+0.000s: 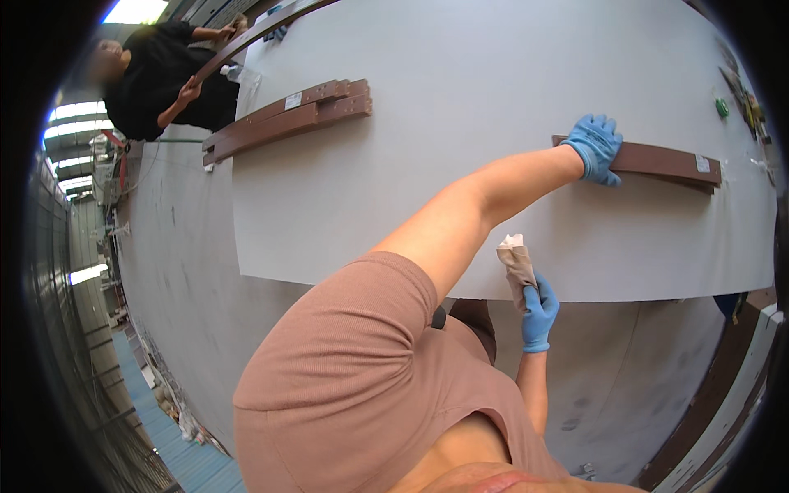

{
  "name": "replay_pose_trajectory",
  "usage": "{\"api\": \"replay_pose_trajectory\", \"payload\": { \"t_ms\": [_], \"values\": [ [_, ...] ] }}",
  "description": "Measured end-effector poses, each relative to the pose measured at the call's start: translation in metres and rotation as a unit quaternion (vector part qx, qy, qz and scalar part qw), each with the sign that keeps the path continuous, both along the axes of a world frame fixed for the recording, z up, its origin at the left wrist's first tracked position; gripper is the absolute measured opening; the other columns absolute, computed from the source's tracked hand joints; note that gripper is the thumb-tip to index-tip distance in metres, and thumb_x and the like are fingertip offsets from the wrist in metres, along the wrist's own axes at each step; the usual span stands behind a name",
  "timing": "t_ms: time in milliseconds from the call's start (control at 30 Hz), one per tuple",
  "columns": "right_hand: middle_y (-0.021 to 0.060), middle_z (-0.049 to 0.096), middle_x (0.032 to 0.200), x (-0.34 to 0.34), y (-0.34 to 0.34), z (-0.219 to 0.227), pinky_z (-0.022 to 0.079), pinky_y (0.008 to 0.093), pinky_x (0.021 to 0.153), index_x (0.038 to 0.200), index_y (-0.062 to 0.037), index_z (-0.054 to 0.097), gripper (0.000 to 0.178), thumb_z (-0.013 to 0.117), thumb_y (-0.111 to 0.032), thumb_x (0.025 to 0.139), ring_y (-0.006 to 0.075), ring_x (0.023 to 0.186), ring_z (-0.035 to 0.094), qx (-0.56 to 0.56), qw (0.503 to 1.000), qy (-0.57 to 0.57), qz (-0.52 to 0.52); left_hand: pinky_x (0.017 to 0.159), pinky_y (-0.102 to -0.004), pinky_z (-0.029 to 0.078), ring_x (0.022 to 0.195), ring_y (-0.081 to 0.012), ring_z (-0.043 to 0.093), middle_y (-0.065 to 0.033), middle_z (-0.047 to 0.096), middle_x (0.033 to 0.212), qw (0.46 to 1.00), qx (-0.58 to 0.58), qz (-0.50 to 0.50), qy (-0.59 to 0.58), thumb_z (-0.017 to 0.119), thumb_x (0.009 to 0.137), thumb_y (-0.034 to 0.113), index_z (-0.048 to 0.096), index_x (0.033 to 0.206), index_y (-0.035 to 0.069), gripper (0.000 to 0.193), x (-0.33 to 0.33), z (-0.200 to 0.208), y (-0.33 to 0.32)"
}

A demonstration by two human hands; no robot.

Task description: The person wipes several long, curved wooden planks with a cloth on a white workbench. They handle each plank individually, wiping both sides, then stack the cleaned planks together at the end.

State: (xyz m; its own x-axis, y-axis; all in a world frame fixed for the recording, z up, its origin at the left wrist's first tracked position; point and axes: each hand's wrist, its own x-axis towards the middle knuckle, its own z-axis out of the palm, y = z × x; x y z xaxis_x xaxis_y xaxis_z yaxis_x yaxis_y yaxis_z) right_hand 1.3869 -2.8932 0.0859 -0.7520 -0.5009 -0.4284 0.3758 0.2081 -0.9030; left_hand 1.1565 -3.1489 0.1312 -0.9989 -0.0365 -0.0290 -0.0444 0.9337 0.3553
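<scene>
My left hand [596, 149], in a blue work glove, reaches across the table to a short stack of brown boards [666, 161]. It lies over the stack's left part, fingers over the far edge and thumb at the near side. A white label shows near the boards' right end. Close to the table's front edge, my right hand [538, 314], also blue-gloved, is closed round a bunched beige cloth [515, 261]. The cloth sticks up out of the fist with a whitish tip, apart from the boards.
Another stack of brown boards [288, 123] lies at the far left of the grey-white table [411, 205]. Beyond it a person [164, 78] in black holds a long brown bar [246, 39]. Tools [744, 103] and a green roll [722, 108] lie along the right edge.
</scene>
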Motion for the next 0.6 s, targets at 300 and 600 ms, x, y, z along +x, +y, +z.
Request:
{"api": "replay_pose_trajectory", "payload": {
  "t_ms": [300, 600],
  "values": [
    [0.0072, 0.072, 0.119, 0.047, -0.063, 0.006, 0.052, 0.0293, 0.096, 0.134, 0.007, 0.067, 0.038, 0.059, -0.01, 0.102, 0.0143, 0.107, 0.066, 0.01, 1.0, 0.009, 0.023, 0.122, -0.0574, 0.035, 0.147, -0.046, 0.044, -0.0267, 0.051, 0.153, 0.937, -0.073, 0.186, 0.286, 0.075, 0.084, 0.045, 0.055, 0.15, 0.007, 0.079, 0.256, -0.054, -0.249],
    [0.0045, 0.071, 0.113, 0.107, -0.165, 0.014, 0.051, 0.0264, 0.086, 0.131, 0.0058, 0.069, 0.036, 0.06, -0.012, 0.101, 0.0105, 0.099, 0.062, 0.038, 0.996, 0.001, 0.076, 0.13, -0.0572, 0.015, 0.163, -0.0401, 0.013, -0.0196, 0.013, 0.177, 0.857, -0.282, 0.386, -0.193, 0.074, 0.079, 0.024, 0.01, 0.172, 0.019, 0.113, 0.537, -0.049, -0.475]
  ]
}}
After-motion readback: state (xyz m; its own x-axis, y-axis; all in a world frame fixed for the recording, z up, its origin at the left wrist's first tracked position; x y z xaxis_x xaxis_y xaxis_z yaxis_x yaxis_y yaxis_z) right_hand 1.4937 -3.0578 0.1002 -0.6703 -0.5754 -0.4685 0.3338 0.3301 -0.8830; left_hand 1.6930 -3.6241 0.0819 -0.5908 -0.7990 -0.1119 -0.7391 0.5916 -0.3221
